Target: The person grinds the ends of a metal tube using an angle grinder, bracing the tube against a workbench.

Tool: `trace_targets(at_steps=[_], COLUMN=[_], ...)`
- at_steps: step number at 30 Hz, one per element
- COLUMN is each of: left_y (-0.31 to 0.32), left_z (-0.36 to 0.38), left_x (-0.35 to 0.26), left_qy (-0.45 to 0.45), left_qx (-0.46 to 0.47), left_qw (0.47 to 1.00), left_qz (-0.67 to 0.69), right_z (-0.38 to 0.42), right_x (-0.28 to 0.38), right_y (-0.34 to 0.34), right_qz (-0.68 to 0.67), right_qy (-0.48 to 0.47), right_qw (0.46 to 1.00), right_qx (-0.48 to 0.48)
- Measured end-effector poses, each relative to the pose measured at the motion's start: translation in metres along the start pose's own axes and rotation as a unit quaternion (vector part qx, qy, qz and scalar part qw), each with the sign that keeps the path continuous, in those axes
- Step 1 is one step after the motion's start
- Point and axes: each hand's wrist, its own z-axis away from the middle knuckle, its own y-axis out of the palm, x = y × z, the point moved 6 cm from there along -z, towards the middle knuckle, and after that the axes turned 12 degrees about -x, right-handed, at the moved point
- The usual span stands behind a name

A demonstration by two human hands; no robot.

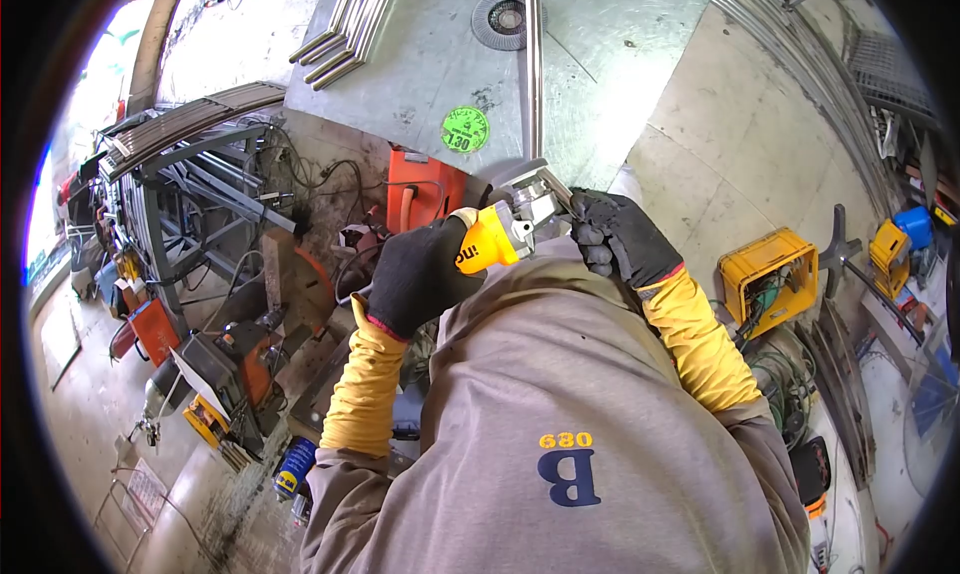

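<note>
My left hand (425, 277), in a black work glove, is wrapped round the yellow body of an angle grinder (492, 238), held in front of my chest near the table edge. The grinder's silver head and guard point away to the right. My right hand (628, 242), gloved too, has its fingers curled against the guard side of the head; its exact hold is partly hidden. Just beyond the grinder, a shiny metal tube (533, 74) lies lengthwise on the metal table (400, 89). A round abrasive disc (488, 22) and a green round label (465, 130) are by the tube.
Several bent metal tubes (345, 34) lie at the table's far left. An orange-red box (425, 186) stands below its left edge. Left are a steel rack (200, 159) and a blue spray can (294, 467); right, a yellow crate (768, 279) and long metal bars (815, 84).
</note>
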Motion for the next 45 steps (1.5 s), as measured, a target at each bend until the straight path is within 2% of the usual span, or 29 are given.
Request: trace_targets(at_steps=[4, 11, 14, 20, 28, 32, 35, 36, 39, 40, 42, 43, 45], left_y=[0.004, 0.008, 0.01, 0.006, 0.006, 0.007, 0.003, 0.006, 0.023, 0.024, 0.024, 0.022, 0.023], left_z=[0.005, 0.009, 0.013, 0.012, 0.014, 0.03, 0.052, 0.058, 0.082, 0.086, 0.094, 0.099, 0.109], left_x=[0.004, 0.008, 0.011, 0.004, -0.001, 0.002, 0.019, 0.022, 0.039, 0.04, 0.041, 0.039, 0.042], left_qy=[-0.008, -0.04, -0.05, -0.015, -0.013, -0.053, -0.221, -0.224, -0.272, -0.274, -0.264, -0.302, -0.319], left_qx=[-0.019, -0.032, -0.002, -0.035, -0.011, -0.096, -0.16, -0.17, -0.268, -0.28, -0.327, -0.312, -0.337], left_qw=[1.0, 0.998, 0.999, 0.999, 1.0, 0.992, 0.951, 0.948, 0.875, 0.868, 0.832, 0.804, 0.783], left_qz=[0.004, 0.031, 0.01, 0.007, 0.0, 0.067, 0.143, 0.148, 0.299, 0.306, 0.362, 0.406, 0.415], right_z=[-0.01, -0.001, -0.004, -0.006, -0.008, 0.002, -0.001, -0.002, 0.006, 0.003, -0.01, -0.012, -0.019], right_x=[-0.008, -0.005, -0.005, -0.004, -0.007, 0.0, 0.001, 0.003, 0.009, 0.01, 0.003, 0.003, 0.001], right_y=[-0.006, -0.005, -0.006, -0.006, -0.008, -0.004, -0.006, -0.005, 0.001, 0.0, -0.009, -0.011, -0.014], right_qz=[-0.015, -0.068, -0.076, -0.079, -0.062, -0.035, 0.013, 0.025, 0.064, 0.079, 0.071, 0.054, 0.063], right_qy=[0.037, 0.019, 0.016, 0.014, 0.013, -0.015, -0.058, -0.062, -0.093, -0.097, -0.06, -0.055, -0.047], right_qw=[0.998, 0.997, 0.996, 0.996, 0.998, 0.999, 0.998, 0.998, 0.994, 0.992, 0.995, 0.996, 0.995], right_qx=[0.049, 0.029, 0.039, 0.048, 0.029, 0.009, -0.005, -0.004, 0.002, 0.003, 0.033, 0.054, 0.055])
